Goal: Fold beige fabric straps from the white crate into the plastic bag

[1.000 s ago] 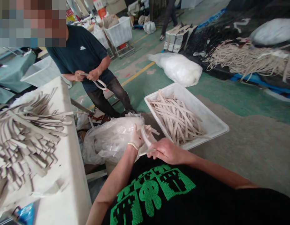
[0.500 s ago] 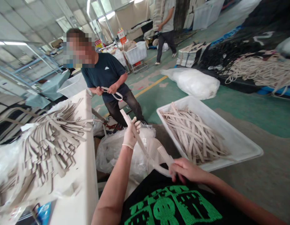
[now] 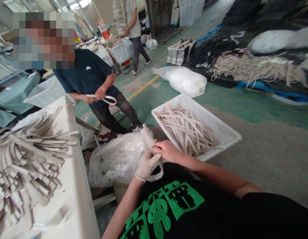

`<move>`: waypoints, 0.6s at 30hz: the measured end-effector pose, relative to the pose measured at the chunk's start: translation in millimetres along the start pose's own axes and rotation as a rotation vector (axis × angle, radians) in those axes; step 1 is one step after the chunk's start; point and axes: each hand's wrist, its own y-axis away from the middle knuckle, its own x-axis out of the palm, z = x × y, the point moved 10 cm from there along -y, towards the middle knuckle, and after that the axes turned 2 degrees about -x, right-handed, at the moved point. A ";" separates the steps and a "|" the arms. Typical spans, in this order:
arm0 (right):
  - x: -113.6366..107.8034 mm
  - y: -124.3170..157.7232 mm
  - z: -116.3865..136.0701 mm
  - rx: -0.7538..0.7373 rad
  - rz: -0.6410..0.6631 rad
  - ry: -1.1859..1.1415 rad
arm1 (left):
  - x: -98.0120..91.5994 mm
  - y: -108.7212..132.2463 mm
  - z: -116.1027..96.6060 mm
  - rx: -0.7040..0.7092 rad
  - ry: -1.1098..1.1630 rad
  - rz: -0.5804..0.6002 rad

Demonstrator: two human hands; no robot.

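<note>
My left hand (image 3: pixel 147 164), in a pale glove, is closed on a beige strip (image 3: pixel 147 135) that is folded into a loop. The loop hangs below my fingers, and the two ends point up and away from me side by side. Bare, my right hand (image 3: pixel 166 151) pinches the same strip just beside the left one. On the white table (image 3: pixel 78 179) at the left lies a spread pile of similar strips (image 3: pixel 32 159). More strips (image 3: pixel 186 127) fill part of a white bin (image 3: pixel 222 127) to the right of my hands.
Across from me a person (image 3: pixel 86 73) in a dark shirt holds a looped strip (image 3: pixel 110 99). Clear plastic bags (image 3: pixel 114 154) lie between the table and bin. Another person (image 3: pixel 135 33) walks farther back. A white wrapped bundle (image 3: pixel 184 79) rests on the green floor.
My hands have come together, and the strip stretched between them is now bent into a loop with its ends side by side. The view has turned to the right.
</note>
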 end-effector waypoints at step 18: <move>-78.3 -16.0 6.1 -0.029 -0.160 -0.513 | 10.6 -9.6 40.8 -0.098 -0.338 0.063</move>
